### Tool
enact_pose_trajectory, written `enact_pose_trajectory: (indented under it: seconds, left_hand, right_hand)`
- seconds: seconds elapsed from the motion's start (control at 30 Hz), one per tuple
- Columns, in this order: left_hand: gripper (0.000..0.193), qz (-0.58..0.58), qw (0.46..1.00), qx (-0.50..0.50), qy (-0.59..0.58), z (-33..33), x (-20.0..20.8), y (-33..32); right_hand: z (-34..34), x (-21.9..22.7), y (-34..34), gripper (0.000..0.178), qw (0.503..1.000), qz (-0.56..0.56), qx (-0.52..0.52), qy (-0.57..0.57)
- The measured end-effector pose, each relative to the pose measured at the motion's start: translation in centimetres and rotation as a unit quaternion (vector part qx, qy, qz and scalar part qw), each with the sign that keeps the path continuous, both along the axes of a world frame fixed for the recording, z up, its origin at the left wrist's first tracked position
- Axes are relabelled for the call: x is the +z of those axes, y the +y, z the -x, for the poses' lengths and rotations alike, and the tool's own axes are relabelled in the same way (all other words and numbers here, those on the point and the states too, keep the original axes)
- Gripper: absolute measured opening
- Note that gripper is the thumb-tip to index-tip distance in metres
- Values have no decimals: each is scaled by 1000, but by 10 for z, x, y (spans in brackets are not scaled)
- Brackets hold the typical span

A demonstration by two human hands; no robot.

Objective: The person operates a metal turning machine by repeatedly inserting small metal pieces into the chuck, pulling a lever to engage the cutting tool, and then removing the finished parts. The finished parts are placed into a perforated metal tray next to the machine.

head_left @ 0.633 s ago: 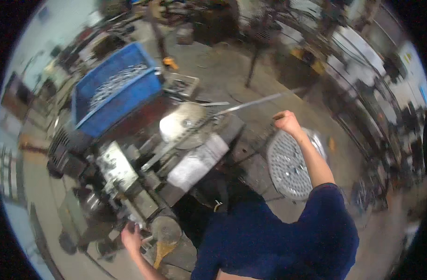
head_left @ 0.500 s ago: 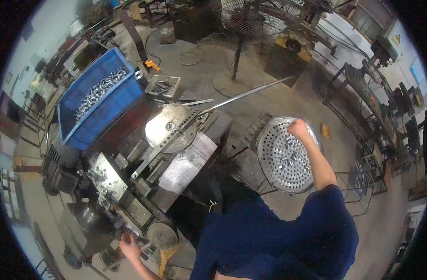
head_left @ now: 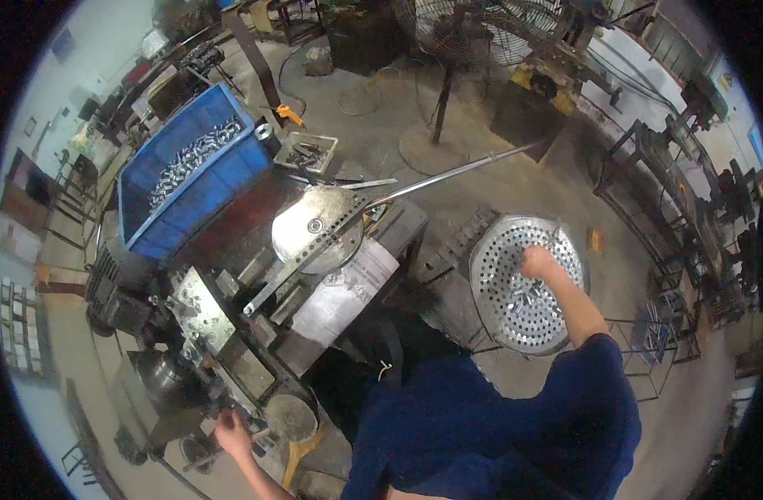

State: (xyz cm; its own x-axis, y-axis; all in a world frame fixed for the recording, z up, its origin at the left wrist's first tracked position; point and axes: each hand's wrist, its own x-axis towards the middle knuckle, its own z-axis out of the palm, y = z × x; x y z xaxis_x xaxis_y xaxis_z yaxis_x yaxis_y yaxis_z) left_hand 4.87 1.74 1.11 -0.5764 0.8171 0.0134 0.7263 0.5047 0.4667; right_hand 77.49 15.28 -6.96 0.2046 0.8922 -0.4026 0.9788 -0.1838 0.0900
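Metal pieces (head_left: 526,297) loose on perforated tray (head_left: 496,260), well inside rim; tray presumably set there for right hand's (head_left: 539,263) easy reach. Right fingers curled, undersides hidden: cannot tell if gripping. Left hand (head_left: 232,431) by machine's (head_left: 245,372) near end; fingers bent, any hold or contact too small to make out.

hands (head_left: 540,264): grip unclear | fan (head_left: 458,35): cut off by top edge

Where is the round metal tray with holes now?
The tray is in the head view's right half, right of the white paper, with the right hand over it.
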Motion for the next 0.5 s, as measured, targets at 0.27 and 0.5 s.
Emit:
enact_pose_trajectory:
  seconds: [0.27,0.5]
  left_hand:
    - [20,-32,998,-52,31,13,-15,-8]
    - [34,-73,981,-16,-179,-40,98,-18]
  right_hand:
    - [-7,-25,5,31,997,33,58,-32]
    - [96,46,54,22,901,-211,248,287]
